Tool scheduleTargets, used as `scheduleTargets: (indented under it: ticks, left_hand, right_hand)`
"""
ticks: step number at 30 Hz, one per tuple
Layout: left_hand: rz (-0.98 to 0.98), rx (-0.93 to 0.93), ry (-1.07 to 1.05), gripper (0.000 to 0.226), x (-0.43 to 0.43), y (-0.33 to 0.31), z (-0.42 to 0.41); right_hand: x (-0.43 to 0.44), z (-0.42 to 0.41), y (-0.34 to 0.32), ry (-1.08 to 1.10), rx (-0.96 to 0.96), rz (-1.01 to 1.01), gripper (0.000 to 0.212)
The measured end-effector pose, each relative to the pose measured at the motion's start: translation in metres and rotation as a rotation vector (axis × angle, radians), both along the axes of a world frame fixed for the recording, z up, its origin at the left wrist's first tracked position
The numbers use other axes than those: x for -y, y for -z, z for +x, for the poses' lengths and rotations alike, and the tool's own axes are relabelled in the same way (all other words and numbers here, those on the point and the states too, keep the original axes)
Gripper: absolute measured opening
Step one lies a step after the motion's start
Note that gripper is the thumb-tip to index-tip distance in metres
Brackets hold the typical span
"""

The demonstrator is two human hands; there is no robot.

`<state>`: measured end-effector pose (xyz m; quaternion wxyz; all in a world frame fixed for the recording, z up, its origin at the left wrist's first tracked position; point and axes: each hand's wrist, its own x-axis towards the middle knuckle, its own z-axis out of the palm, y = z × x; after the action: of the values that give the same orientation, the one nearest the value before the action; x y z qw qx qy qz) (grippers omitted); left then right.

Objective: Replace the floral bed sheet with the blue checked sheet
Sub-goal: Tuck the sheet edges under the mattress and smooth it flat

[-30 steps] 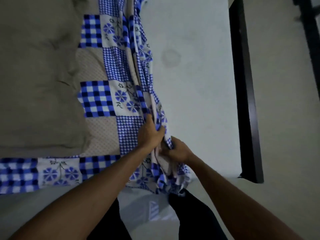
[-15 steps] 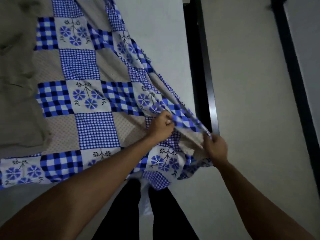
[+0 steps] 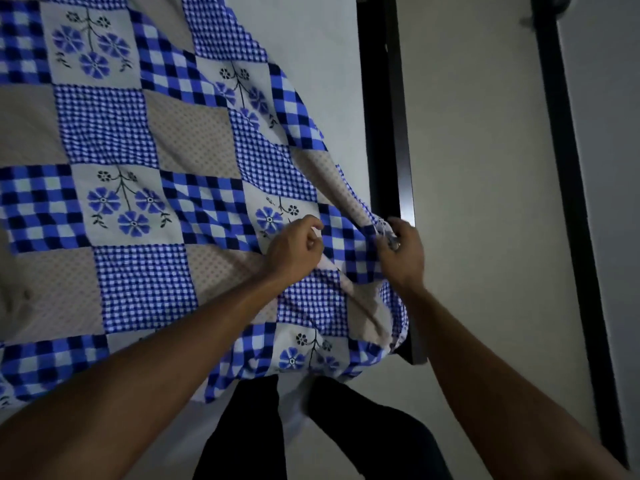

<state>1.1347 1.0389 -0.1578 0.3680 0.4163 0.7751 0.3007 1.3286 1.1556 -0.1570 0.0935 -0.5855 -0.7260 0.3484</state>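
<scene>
Left hand (image 3: 294, 252) and right hand (image 3: 403, 254) pinch the sheet (image 3: 138, 209) at the mattress (image 3: 311, 46) corner, beside the black frame (image 3: 384, 116).

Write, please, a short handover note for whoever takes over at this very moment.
Hands: left grip curled on the sheet, seemingly pinching a fold; right grip holds its edge by the bed rail.
Sheet: spread over most of the mattress, near right corner bunched and hanging off.
Done: checked sheet laid on.
Left: pull it over the bare right strip, smooth, tuck. Floral sheet not in view.
</scene>
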Motion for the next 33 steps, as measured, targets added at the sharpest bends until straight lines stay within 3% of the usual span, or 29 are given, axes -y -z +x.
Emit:
scheduleTargets:
  ticks: [4, 8, 12, 15, 17, 19, 25, 27, 30, 33]
  left_hand:
    - [0.027, -0.075, -0.11, 0.02, -0.027, 0.007, -0.04]
    - [0.049, -0.059, -0.273, 0.023, -0.068, 0.006, -0.059]
    - [0.025, -0.108, -0.559, 0.042, -0.116, 0.005, -0.061]
    - [-0.052, -0.239, -0.777, 0.043, -0.146, 0.004, -0.059]
    - [-0.07, -0.252, -0.86, 0.036, -0.163, 0.003, -0.054]
    - [-0.046, -0.301, -0.9, 0.034, -0.181, 0.0, -0.048]
    - [0.176, -0.202, -1.094, 0.043, -0.25, -0.033, -0.053]
    - [0.28, -0.074, -1.237, 0.044, -0.257, -0.044, -0.068]
    - [0.226, 0.121, -1.378, 0.039, -0.242, -0.044, -0.091]
    - [0.09, -0.017, -1.377, 0.04, -0.218, -0.034, -0.095]
  right_hand:
    - [-0.061, -0.09, 0.01, -0.177, 0.037, 0.037, 0.053]
    - [-0.108, -0.15, 0.01, -0.469, 0.119, -0.038, 0.037]
    - [-0.121, -0.162, 0.02, -0.729, 0.224, 0.019, 0.027]
    - [-0.137, -0.158, 0.028, -0.587, -0.07, -0.001, 0.01]
    - [-0.152, -0.146, 0.024, -0.359, -0.368, -0.077, 0.014]
    - [-0.172, -0.134, 0.008, -0.269, -0.569, -0.143, 0.017]
    - [-0.226, -0.111, -0.054, -0.359, -0.81, -0.106, 0.017]
    - [-0.225, -0.11, -0.061, -0.585, -0.769, -0.072, 0.007]
    - [-0.204, -0.126, -0.032, -1.286, -0.465, -0.044, 0.029]
    - [-0.184, -0.147, 0.011, -1.794, -0.424, -0.006, 0.028]
